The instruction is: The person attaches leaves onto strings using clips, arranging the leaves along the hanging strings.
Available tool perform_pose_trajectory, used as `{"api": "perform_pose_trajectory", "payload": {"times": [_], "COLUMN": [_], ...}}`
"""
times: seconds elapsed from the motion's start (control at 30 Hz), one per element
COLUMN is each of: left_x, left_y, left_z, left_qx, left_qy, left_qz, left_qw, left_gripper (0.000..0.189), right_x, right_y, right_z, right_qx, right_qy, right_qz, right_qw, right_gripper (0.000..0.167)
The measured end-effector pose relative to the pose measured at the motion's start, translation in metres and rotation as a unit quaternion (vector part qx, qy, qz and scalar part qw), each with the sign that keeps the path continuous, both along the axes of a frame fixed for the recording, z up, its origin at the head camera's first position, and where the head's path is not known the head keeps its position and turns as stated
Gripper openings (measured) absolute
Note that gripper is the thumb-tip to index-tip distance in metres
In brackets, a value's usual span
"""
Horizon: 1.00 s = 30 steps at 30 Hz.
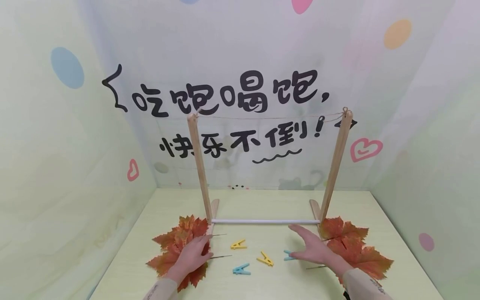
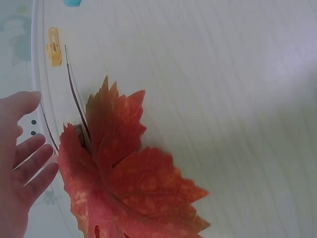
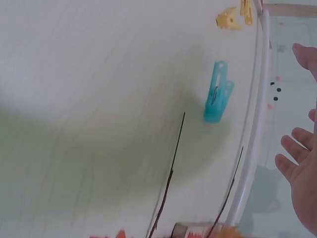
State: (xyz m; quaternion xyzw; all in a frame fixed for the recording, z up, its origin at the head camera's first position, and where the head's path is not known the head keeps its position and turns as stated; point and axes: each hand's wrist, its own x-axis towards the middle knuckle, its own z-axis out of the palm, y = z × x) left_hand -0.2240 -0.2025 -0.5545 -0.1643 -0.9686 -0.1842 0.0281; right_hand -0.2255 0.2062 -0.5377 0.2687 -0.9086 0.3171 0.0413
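Observation:
My left hand (image 1: pixel 193 255) is over red-orange artificial maple leaves (image 1: pixel 165 241) on the left, its fingers loosely spread and holding nothing. Thin stems stick out from those leaves toward the middle. On the other side, my right hand (image 1: pixel 314 248) hovers with fingers apart, nothing in its grasp. It overlaps a blue clothespin (image 1: pixel 287 255) in the head view; in the right wrist view that clothespin (image 3: pixel 216 96) lies on the table, apart from the fingers. More maple leaves (image 1: pixel 361 256) lie beside the right wrist. Between the hands are two yellow clothespins (image 1: pixel 265 259) and another blue one.
A wooden stand rises behind the hands, with a left post (image 1: pixel 200 166), a right post (image 1: pixel 337 166) and a white rod (image 1: pixel 262 221) low between them. Twine (image 1: pixel 262 118) spans the post tops. A printed backdrop (image 1: pixel 240 50) encloses the pale table (image 1: pixel 277 287).

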Motion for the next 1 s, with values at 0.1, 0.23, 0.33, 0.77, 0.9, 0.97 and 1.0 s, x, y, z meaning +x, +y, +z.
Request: {"api": "perform_pose_trajectory", "payload": {"times": [0.1,0.23,0.33,0.77,0.9,0.97,1.0], "left_x": [0.0,-0.001,-0.002,-0.003,-0.003,-0.003,-0.003], "left_y": [0.001,0.004,0.005,0.004,0.002,0.001,0.001], "left_z": [-0.002,-0.005,-0.009,-0.016,-0.019,-0.019,-0.018], "left_qx": [0.008,0.015,0.018,0.035,0.04,0.041,0.042], "left_qy": [-0.001,-0.024,-0.037,-0.059,-0.069,-0.069,-0.068], "left_qz": [-0.011,-0.021,-0.018,-0.017,-0.021,-0.027,-0.03], "left_qw": [0.9999,0.9994,0.999,0.9975,0.9966,0.9964,0.9963], "left_gripper": [0.049,0.038,0.033,0.024,0.02,0.018,0.017], "right_x": [0.0,0.001,0.003,0.006,0.007,0.008,0.009], "right_y": [-0.014,-0.032,-0.046,-0.084,-0.092,-0.095,-0.097], "right_z": [-0.004,-0.01,-0.014,-0.022,-0.02,-0.02,-0.02], "right_qx": [0.003,-0.006,-0.016,-0.039,-0.036,-0.037,-0.037], "right_qy": [0.003,-0.031,-0.049,-0.075,-0.095,-0.103,-0.103], "right_qz": [0.006,0.011,0.02,0.088,0.093,0.095,0.096], "right_qw": [1.0,0.9995,0.9985,0.9926,0.9904,0.9895,0.9893], "right_gripper": [0.077,0.074,0.073,0.068,0.065,0.065,0.064]}}
